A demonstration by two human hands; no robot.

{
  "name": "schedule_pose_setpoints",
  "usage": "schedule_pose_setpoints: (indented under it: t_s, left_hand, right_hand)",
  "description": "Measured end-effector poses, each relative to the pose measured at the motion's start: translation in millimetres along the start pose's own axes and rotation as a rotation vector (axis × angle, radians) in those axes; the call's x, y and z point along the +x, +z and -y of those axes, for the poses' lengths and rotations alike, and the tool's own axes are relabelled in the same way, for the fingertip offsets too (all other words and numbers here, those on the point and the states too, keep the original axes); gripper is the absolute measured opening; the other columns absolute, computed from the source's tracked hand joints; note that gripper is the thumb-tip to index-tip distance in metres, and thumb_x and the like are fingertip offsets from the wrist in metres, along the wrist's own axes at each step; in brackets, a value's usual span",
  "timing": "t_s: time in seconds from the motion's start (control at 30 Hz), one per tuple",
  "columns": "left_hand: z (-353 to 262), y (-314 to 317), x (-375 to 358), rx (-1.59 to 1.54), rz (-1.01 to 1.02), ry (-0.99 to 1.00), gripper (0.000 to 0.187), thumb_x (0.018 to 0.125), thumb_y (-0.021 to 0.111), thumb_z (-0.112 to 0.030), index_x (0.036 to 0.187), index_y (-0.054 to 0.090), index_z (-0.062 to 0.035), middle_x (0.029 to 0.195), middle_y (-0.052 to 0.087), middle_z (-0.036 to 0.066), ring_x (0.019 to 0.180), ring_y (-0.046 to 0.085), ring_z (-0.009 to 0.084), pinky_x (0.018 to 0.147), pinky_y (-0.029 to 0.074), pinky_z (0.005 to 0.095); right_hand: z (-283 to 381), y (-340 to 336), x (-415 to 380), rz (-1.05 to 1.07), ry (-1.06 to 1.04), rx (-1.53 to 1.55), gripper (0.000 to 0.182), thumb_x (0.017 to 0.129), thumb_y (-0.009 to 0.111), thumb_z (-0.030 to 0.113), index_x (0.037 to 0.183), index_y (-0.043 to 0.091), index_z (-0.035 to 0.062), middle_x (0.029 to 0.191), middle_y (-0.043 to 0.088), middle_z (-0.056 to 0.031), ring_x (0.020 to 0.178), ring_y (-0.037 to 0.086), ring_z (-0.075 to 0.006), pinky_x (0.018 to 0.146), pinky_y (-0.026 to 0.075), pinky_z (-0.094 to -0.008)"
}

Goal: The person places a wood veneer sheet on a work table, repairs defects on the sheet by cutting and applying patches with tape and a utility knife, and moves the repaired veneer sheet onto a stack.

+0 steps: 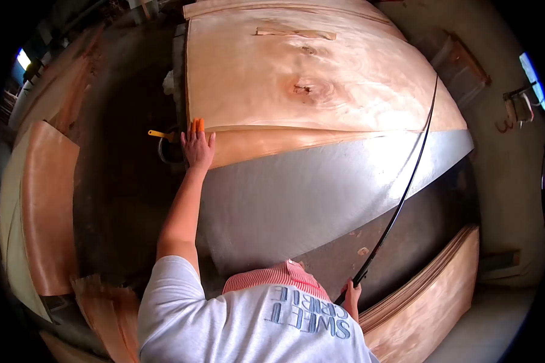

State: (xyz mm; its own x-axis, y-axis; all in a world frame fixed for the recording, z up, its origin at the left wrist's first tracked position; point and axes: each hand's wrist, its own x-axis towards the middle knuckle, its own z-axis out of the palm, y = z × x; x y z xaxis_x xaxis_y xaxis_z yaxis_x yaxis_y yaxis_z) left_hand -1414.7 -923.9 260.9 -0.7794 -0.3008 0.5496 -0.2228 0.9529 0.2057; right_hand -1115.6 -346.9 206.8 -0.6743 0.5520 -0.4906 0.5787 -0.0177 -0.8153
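My left hand point(198, 146) lies flat with its fingers spread, at the left edge of the wood veneer sheets point(254, 91). Orange covers wrap some of its fingertips. Just left of it, a yellow-handled tool point(159, 133) sticks out by the table's side; its other end is hard to make out. Low on the right, my right hand point(350, 294) is closed around the thick end of a long thin black rod point(399, 209). The rod slants up and away, its tip over the right part of the veneer, which has a dark knot point(304, 90).
A smooth grey metal tabletop point(284, 196) shows between me and the veneer. A narrow veneer strip point(295, 33) lies on the far part of the sheet. Stacked veneer point(427, 296) stands at lower right, and curved sheets point(50, 209) stand at left.
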Motion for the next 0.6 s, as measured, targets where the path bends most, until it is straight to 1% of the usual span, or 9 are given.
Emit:
schedule_pose_setpoints:
  t_s: [0.13, 0.17, 0.27, 0.3, 0.37, 0.43, 0.53, 0.57, 0.6]
  left_hand:
    - [28.1, 30.2, -7.1, 0.18, 0.246, 0.063, 0.058, 0.072, 0.06, -0.026, 0.122, 0.038, -0.0076, 0.113, 0.048, 0.01, 0.111, 0.04, 0.0248, 0.097, 0.024, 0.0435]
    - [37.8, 35.5, -4.2, 0.227, 0.182, 0.031, 0.042, 0.068, 0.063, -0.022, 0.106, 0.053, -0.0093, 0.097, 0.051, 0.009, 0.099, 0.046, 0.0239, 0.09, 0.032, 0.0422]
    - [62.9, 41.5, 13.9, -0.008, 0.245, -0.096, 0.022, 0.066, 0.065, -0.02, 0.084, 0.061, -0.0078, 0.087, 0.052, 0.008, 0.087, 0.05, 0.0253, 0.078, 0.04, 0.0378]
    - [63.9, 36.9, 17.8, -0.181, 0.124, -0.141, 0.016, 0.068, 0.065, -0.02, 0.074, 0.061, -0.0053, 0.086, 0.052, 0.009, 0.079, 0.053, 0.0277, 0.069, 0.044, 0.0352]
    - [79.1, 41.3, 20.7, -0.349, 0.038, -0.139, 0.018, 0.071, 0.064, -0.019, 0.08, 0.061, -0.0027, 0.09, 0.057, 0.009, 0.081, 0.055, 0.0268, 0.071, 0.044, 0.033]
    - [67.3, 9.4, 32.2, -0.613, 0.002, -0.182, 0.014, 0.074, 0.063, -0.012, 0.085, 0.061, -0.0028, 0.095, 0.061, 0.008, 0.088, 0.057, 0.0238, 0.077, 0.044, 0.0307]
    - [60.2, -20.5, 30.6, -0.482, -0.086, 0.071, 0.015, 0.072, 0.063, -0.006, 0.086, 0.061, -0.0033, 0.095, 0.062, 0.007, 0.087, 0.058, 0.0242, 0.079, 0.044, 0.0313]
    - [60.0, -31.6, 27.7, -0.351, -0.115, 0.217, 0.018, 0.069, 0.061, 0.0, 0.087, 0.06, -0.004, 0.094, 0.062, 0.006, 0.087, 0.058, 0.0233, 0.081, 0.044, 0.0337]
    - [58.6, -42.2, 22.6, -0.336, -0.106, 0.263, 0.019, 0.067, 0.06, 0.002, 0.085, 0.06, -0.0036, 0.094, 0.062, 0.006, 0.088, 0.058, 0.0228, 0.082, 0.044, 0.0346]
  right_hand:
    - [15.0, 5.5, -4.3, -0.022, 0.034, 0.001, 0.012, 0.08, 0.055, 0.013, 0.077, 0.045, 0.0064, 0.051, 0.042, -0.0015, 0.038, 0.043, -0.0119, 0.036, 0.037, -0.0249]
    - [18.9, 8.1, -5.6, -0.018, 0.034, -0.022, 0.012, 0.08, 0.055, 0.014, 0.077, 0.045, 0.0064, 0.052, 0.043, -0.0016, 0.038, 0.043, -0.0117, 0.037, 0.037, -0.0247]
    - [23.4, 19.8, -3.1, -0.002, 0.055, -0.052, 0.013, 0.08, 0.055, 0.014, 0.077, 0.046, 0.0066, 0.053, 0.044, -0.0017, 0.041, 0.044, -0.0113, 0.039, 0.038, -0.0244]
    - [28.9, 21.2, -5.1, 0.004, 0.068, -0.045, 0.013, 0.08, 0.055, 0.014, 0.077, 0.046, 0.0066, 0.054, 0.044, -0.0016, 0.041, 0.045, -0.0113, 0.04, 0.038, -0.0245]
    - [41.5, 23.0, -13.3, 0.008, 0.094, -0.026, 0.013, 0.08, 0.055, 0.015, 0.077, 0.046, 0.0064, 0.055, 0.046, -0.0014, 0.044, 0.046, -0.0111, 0.042, 0.039, -0.0245]
    - [40.3, 25.8, -10.0, -0.02, 0.082, -0.044, 0.013, 0.08, 0.055, 0.015, 0.077, 0.046, 0.0066, 0.055, 0.045, -0.0015, 0.043, 0.046, -0.0114, 0.041, 0.039, -0.0247]
    - [39.8, 33.5, -2.9, -0.021, 0.07, -0.078, 0.014, 0.08, 0.055, 0.015, 0.076, 0.046, 0.0068, 0.053, 0.044, -0.0014, 0.041, 0.045, -0.0116, 0.04, 0.038, -0.0249]
    - [42.7, 33.9, -3.5, -0.018, 0.066, -0.095, 0.014, 0.08, 0.055, 0.015, 0.075, 0.046, 0.0068, 0.052, 0.044, -0.0013, 0.04, 0.045, -0.0117, 0.039, 0.038, -0.025]
    - [43.3, 33.3, -4.0, -0.02, 0.052, -0.088, 0.014, 0.08, 0.055, 0.015, 0.075, 0.045, 0.0069, 0.051, 0.043, -0.0012, 0.039, 0.044, -0.0117, 0.038, 0.038, -0.025]
